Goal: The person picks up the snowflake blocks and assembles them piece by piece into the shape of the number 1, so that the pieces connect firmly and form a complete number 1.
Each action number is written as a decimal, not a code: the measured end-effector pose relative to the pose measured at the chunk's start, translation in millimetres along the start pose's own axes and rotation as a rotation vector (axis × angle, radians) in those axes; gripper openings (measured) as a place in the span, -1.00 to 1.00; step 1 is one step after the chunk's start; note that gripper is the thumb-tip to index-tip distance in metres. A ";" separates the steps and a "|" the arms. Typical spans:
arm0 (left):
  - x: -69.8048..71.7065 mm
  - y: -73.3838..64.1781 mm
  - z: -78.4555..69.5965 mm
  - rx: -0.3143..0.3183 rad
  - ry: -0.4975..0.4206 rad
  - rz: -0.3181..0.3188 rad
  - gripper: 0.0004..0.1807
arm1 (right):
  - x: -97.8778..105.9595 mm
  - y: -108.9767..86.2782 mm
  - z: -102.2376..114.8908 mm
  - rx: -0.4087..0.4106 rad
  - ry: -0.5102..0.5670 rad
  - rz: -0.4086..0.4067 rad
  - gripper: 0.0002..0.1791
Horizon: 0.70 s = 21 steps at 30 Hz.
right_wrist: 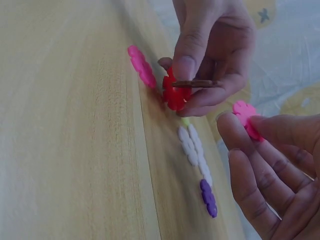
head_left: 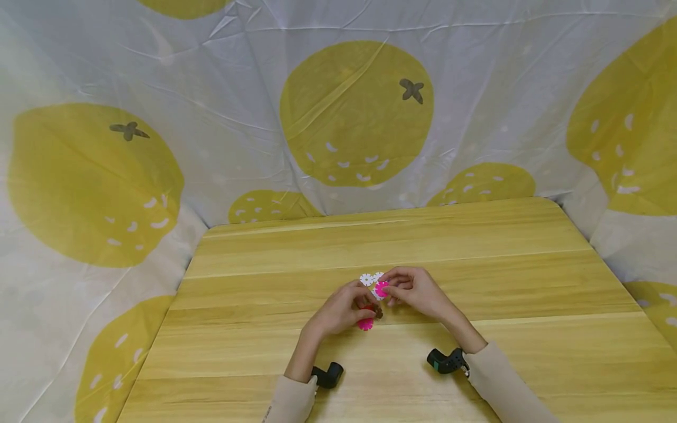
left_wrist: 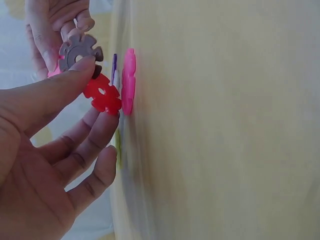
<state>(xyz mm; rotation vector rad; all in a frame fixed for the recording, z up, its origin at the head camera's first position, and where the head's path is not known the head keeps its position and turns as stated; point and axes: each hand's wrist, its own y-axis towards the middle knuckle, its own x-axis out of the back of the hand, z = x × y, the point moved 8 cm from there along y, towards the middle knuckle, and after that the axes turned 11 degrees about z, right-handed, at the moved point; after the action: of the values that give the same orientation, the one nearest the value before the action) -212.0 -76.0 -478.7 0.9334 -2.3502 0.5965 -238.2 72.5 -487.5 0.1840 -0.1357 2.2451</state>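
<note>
My left hand [head_left: 338, 310] pinches a brown notched disc [left_wrist: 80, 50] between thumb and fingers. A red notched disc [left_wrist: 103, 95] meets it at an angle, seemingly slotted into its edge. To the right, my right hand [head_left: 419, 292] holds a bright pink notched disc [right_wrist: 245, 118] between thumb and fingertips. The two hands are close together but apart, just above the table. Under the left hand, a second pink disc [head_left: 365, 325] lies flat. White notched discs [right_wrist: 200, 152] lie beyond the hands, partly hidden by them in the head view.
A purple disc [right_wrist: 208, 198] lies at the end of the white ones, and a yellow-green disc [right_wrist: 185, 121] shows partly behind the left hand. The wooden table [head_left: 254, 329] meets a lemon-printed cloth [head_left: 238, 129] at its back. Black devices [head_left: 446, 361] are strapped at both wrists.
</note>
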 end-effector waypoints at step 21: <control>16.3 -3.4 2.4 0.002 0.040 -0.165 -0.58 | 1.0 1.4 -4.4 -0.007 0.029 -0.007 -0.75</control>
<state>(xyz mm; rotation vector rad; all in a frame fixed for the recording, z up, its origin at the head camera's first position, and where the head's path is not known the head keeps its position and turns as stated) -220.3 -87.5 -469.7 1.0932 -2.2111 0.5466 -240.3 73.1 -491.7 0.1486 -0.1271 2.2394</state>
